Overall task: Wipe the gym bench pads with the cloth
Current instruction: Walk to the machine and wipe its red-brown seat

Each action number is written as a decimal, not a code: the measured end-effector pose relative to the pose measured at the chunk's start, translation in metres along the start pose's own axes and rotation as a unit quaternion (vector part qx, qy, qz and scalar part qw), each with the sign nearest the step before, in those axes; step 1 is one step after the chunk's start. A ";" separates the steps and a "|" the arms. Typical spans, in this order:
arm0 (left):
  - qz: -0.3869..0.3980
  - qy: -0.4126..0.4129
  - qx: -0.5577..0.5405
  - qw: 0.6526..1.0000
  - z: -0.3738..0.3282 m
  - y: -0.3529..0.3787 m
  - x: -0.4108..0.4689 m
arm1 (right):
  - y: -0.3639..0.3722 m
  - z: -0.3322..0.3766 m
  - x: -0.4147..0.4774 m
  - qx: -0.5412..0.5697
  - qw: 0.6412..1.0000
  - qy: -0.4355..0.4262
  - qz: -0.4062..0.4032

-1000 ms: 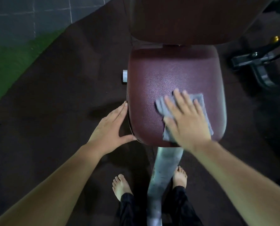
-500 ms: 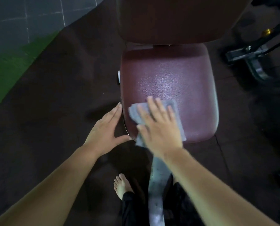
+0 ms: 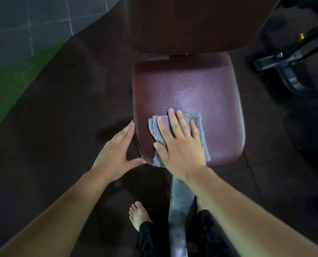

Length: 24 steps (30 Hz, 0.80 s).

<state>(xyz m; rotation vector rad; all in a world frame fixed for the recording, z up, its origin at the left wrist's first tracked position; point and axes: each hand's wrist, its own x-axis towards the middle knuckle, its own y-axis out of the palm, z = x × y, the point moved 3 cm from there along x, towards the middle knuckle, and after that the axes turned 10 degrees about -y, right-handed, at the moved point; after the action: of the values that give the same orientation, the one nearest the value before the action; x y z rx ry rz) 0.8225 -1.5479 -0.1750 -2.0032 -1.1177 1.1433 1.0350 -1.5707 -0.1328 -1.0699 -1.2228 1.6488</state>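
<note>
Pressing cloth (image 3: 203, 140) flat under straight-fingered right hand (image 3: 182, 147), seat pad (image 3: 200, 86) near-left corner. Bracing left edge with flat left hand (image 3: 115, 149). Bare pad ahead-right.

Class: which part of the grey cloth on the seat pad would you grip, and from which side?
Pinch the cloth at its far right corner, coming from the right: probably easiest, since the right hand covers its middle, that corner lies bare, and the left hand crowds the left edge of the seat pad.
</note>
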 end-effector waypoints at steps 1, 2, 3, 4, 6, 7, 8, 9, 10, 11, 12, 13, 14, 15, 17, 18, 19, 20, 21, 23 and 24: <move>0.000 -0.003 0.001 1.000 -0.001 0.000 0.000 | -0.004 -0.017 0.005 0.002 1.000 -0.019 -0.003; 0.000 -0.008 0.001 1.000 -0.001 0.000 -0.001 | -0.010 -0.040 0.016 -0.004 1.000 -0.022 -0.015; 0.000 -0.012 0.001 1.000 -0.001 0.000 -0.001 | -0.017 -0.067 0.031 -0.010 1.000 -0.003 -0.027; 0.001 -0.016 0.000 1.000 0.000 0.000 0.000 | -0.025 -0.095 0.051 -0.014 0.999 0.031 -0.036; 0.006 -0.023 0.001 1.000 -0.001 -0.001 0.000 | -0.044 -0.141 0.089 0.004 0.994 0.095 -0.049; 0.007 -0.025 0.005 1.000 -0.002 -0.001 0.000 | -0.050 -0.151 0.102 0.014 0.991 0.117 -0.057; 0.007 -0.026 0.007 1.000 -0.002 -0.002 0.001 | -0.052 -0.151 0.108 0.019 0.989 0.132 -0.060; 0.007 -0.028 0.008 1.000 -0.003 -0.003 0.000 | -0.050 -0.144 0.107 0.020 0.988 0.141 -0.062; 0.007 -0.030 0.006 1.000 -0.004 -0.003 0.000 | -0.046 -0.132 0.096 0.016 0.988 0.140 -0.062; 0.007 -0.030 0.006 1.000 -0.004 -0.003 0.000 | -0.039 -0.116 0.077 0.009 0.990 0.127 -0.055; 0.008 -0.029 0.005 1.000 -0.003 -0.003 -0.001 | -0.033 -0.099 0.054 0.001 0.994 0.100 -0.044; 0.009 -0.028 0.004 1.000 -0.003 -0.003 -0.001 | -0.026 -0.085 0.028 -0.002 0.997 0.067 -0.029; 0.010 -0.026 0.001 1.000 -0.002 -0.004 -0.001 | -0.020 -0.075 0.006 -0.002 0.999 0.033 -0.011; 0.010 -0.024 0.000 1.000 -0.002 -0.004 0.000 | -0.017 -0.074 -0.008 0.000 1.000 0.005 0.000; 0.010 -0.024 0.000 1.000 -0.003 -0.005 0.000 | -0.022 -0.091 -0.005 0.009 1.000 -0.018 0.005; 0.010 -0.025 0.000 1.000 -0.004 -0.005 0.001 | -0.027 -0.105 0.010 0.004 1.000 -0.012 -0.005; 0.010 -0.026 0.001 1.000 -0.004 -0.004 0.001 | -0.033 -0.119 0.032 -0.006 1.000 0.002 -0.020; 0.008 -0.026 0.000 1.000 -0.004 -0.004 0.001 | -0.040 -0.134 0.058 -0.012 0.999 0.025 -0.034; 0.005 -0.025 0.000 1.000 -0.004 -0.003 0.001 | -0.047 -0.147 0.085 -0.011 0.998 0.051 -0.045; 0.001 -0.021 0.000 1.000 -0.004 -0.003 0.000 | -0.057 -0.165 0.128 -0.009 0.993 0.102 -0.055; -0.001 -0.020 0.000 1.000 -0.004 -0.003 0.000 | -0.060 -0.166 0.138 -0.005 0.991 0.119 -0.056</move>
<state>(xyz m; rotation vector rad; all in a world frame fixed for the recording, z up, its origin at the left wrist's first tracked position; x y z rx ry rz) 0.8254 -1.5467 -0.1708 -1.9868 -1.1408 1.1870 1.1542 -1.3809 -0.1264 -1.1480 -1.1142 1.3873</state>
